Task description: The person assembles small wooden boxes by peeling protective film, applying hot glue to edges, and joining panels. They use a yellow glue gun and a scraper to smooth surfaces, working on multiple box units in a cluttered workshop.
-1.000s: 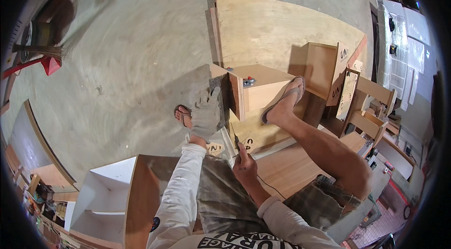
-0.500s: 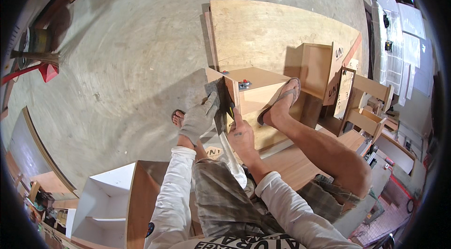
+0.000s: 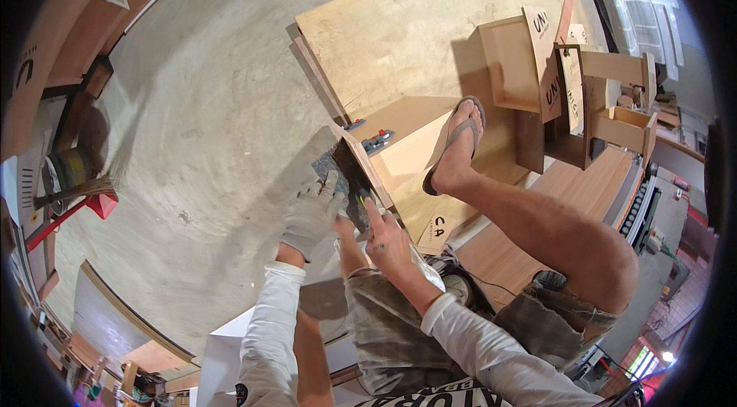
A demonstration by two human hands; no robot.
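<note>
My left hand [image 3: 311, 211], in a grey work glove, lies with its fingers stretched over a dark grey flat piece [image 3: 330, 165]. That piece stands against the outer side of a light wooden box-like part [image 3: 372, 169], whose edge faces up. Close by on the right, my bare right hand [image 3: 390, 244] is closed with the index finger pointed forward. It holds a slim yellow and black tool [image 3: 363, 202], mostly hidden by the fingers, near the board's edge. Two hinges [image 3: 378, 140] with red parts sit at the inner side of the wood.
A large plywood sheet [image 3: 414, 31] lies on the concrete floor under the wooden part and my sandalled foot [image 3: 462, 138]. Drawer boxes [image 3: 510, 61] stand on the right. A red dustpan [image 3: 101, 206] and a broom [image 3: 77, 190] are at far left. A white cabinet [image 3: 226, 345] stands lower left.
My view has shifted and turned, so the wooden part appears more tilted. Both hands stay at the dark piece and the board's edge, with the right hand slightly nearer me.
</note>
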